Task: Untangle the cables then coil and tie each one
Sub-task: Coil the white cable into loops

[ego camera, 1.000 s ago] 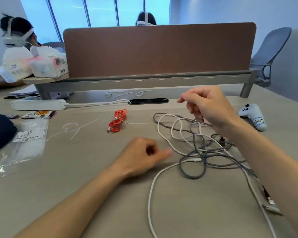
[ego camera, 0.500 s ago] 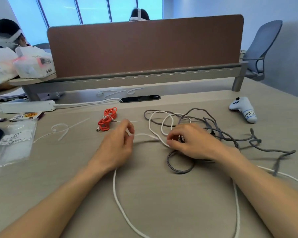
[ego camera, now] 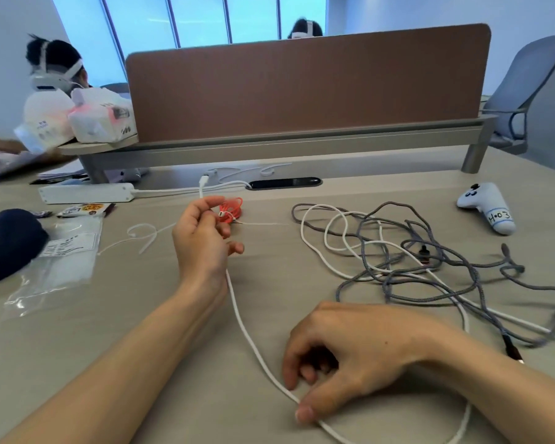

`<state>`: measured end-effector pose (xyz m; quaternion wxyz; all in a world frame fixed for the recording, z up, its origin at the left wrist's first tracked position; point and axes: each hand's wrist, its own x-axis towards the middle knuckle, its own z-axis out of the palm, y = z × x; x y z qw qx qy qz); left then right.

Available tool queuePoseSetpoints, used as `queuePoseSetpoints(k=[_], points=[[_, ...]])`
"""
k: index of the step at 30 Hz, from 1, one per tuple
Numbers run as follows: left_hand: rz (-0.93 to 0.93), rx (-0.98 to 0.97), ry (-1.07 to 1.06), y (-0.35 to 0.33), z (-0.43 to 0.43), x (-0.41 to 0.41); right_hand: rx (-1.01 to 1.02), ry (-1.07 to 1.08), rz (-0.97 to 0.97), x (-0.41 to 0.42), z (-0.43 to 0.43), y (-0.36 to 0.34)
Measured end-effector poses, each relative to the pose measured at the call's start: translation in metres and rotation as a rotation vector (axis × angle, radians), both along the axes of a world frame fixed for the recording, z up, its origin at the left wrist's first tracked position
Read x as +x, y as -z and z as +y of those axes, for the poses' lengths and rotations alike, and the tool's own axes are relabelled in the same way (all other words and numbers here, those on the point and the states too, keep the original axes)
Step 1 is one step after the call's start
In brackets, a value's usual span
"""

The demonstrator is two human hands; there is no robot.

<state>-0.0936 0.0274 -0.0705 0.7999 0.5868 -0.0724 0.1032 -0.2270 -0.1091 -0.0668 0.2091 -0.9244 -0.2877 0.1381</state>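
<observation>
Our left hand grips the white cable (plug end up). Our right hand pinches it farther along.

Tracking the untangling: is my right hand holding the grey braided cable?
No, the right hand pinches the white cable, while the grey braided cable lies beyond it on the desk.

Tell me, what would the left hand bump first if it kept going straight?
Probably the orange cable bundle, just past the fingers of the left hand. The hand holds the white cable and may be off the table, so it might pass above.
</observation>
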Motion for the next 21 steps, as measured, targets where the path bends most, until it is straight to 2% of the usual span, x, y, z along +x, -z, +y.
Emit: queuePoseSetpoints(k=[4,7,13,16,21], points=[[0.030,-0.023,-0.046,-0.001,0.005,-0.001,-0.143,0.057,-0.158,-0.003,0.009,0.009],[0.037,0.085,-0.075,-0.001,0.012,0.002,-0.189,0.152,-0.190,-0.002,0.006,0.010],[0.036,0.576,-0.199,0.012,0.049,0.012,-0.313,0.260,-0.216,0.004,-0.013,0.004],[-0.025,0.845,-0.292,0.016,0.071,0.002,-0.236,0.304,-0.242,0.005,-0.017,0.002],[-0.076,1.174,-0.435,0.023,0.096,-0.007,-0.032,0.382,-0.370,0.017,-0.018,0.009]])
